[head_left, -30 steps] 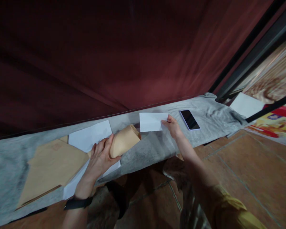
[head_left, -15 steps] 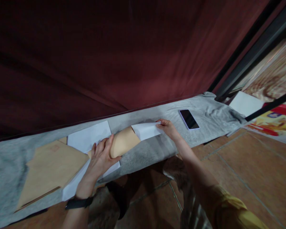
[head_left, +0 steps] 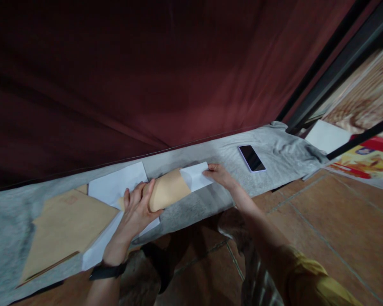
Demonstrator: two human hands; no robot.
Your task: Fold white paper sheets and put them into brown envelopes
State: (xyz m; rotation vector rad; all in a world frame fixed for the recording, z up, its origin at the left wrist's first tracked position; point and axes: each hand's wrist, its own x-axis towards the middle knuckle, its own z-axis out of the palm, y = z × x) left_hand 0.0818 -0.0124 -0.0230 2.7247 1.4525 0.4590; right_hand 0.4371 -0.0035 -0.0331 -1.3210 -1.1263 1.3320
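My left hand grips a brown paper envelope across its left part, thumb on the near edge and fingers over the far side, so that it bows upward. Out of the envelope's right end sticks a folded white paper. The paper's outer end is pinched between the thumb and fingers of my right hand. How far the paper reaches inside is hidden. Under and behind my left hand lie white sheets, and left of them several brown envelopes lie in a loose pile.
A grey cloth covers the long narrow surface. On it, right of my right hand, rests a phone. A dark red curtain hangs along the far edge. Tiled floor and a red-yellow printed box are at the right.
My right hand has moved slightly left with the white paper, and less of the paper shows outside the envelope. My left hand keeps its hold on the envelope.
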